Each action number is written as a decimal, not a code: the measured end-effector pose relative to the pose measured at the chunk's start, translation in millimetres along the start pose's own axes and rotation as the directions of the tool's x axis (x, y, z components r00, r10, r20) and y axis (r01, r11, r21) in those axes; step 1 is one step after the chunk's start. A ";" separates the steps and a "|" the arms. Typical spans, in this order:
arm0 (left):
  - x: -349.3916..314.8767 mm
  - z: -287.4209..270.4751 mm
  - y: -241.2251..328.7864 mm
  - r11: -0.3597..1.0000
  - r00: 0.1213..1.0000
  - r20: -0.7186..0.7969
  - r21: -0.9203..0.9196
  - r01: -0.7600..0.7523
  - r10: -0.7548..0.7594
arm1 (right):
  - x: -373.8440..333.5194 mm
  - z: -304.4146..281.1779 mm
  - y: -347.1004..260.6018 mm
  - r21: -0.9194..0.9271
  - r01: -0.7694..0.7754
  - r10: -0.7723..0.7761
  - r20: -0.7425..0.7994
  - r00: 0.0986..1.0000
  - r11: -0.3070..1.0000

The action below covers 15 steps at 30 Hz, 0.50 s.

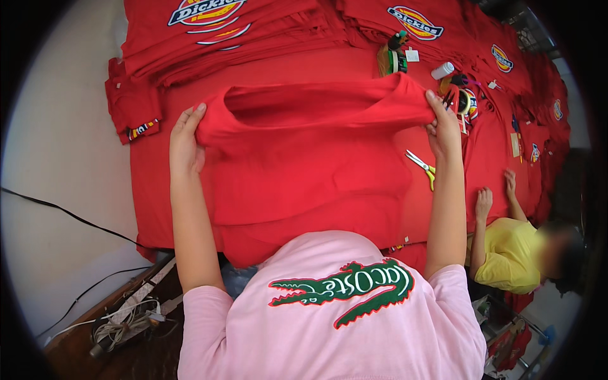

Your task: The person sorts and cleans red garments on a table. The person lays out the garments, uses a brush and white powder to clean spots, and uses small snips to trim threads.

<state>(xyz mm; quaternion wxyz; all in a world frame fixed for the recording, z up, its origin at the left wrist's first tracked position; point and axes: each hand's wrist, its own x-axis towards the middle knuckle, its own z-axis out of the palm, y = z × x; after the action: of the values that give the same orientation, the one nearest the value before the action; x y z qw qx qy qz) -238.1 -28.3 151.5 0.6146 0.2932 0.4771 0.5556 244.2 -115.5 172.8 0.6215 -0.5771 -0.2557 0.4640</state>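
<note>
A plain red shirt [304, 164] hangs stretched between my two hands, its wide opening facing up at the far edge and its lower part draping toward my body. My left hand [187, 136] pinches the cloth at the left end of the opening, thumb on top. At the right end my right hand [441, 123] grips the cloth the same way. The cloth hides part of my fingers. Just right of the shirt, on the red-covered table [430, 212], lie scissors [422, 168] with yellow-green handles, blades slightly apart.
Stacks of red printed shirts [253, 44] line the far side. A green-and-black tool [392, 60], a white bottle [442, 70] and a tape dispenser [464, 104] sit at the far right. A person in yellow [510, 253] works at right. Cables [130, 323] lie at lower left.
</note>
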 end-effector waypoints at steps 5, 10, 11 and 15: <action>-54.2 -76.7 -53.6 0.904 0.954 0.211 0.415 0.108 -0.211 | -54.3 -84.2 43.2 -0.434 -0.045 0.159 0.230 0.960 0.900; -102.7 -142.8 -116.2 0.600 0.984 0.134 0.799 -0.036 -0.120 | -90.0 -157.2 131.4 -0.971 0.021 0.090 0.044 0.995 0.240; -109.9 -136.6 -119.8 0.557 0.991 0.135 0.824 -0.109 -0.007 | -96.8 -158.1 139.3 -0.990 -0.002 -0.006 -0.003 1.000 0.138; -132.2 -79.4 -121.5 0.454 0.920 0.338 0.800 -0.393 0.201 | -107.1 -135.4 159.4 -0.973 0.216 -0.484 0.226 0.845 -0.077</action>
<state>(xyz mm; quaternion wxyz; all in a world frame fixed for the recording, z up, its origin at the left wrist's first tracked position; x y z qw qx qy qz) -252.0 -194.7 48.1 0.3256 0.6887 0.5662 0.3149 267.9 -289.3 16.5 0.1678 -0.7932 -0.5797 -0.0817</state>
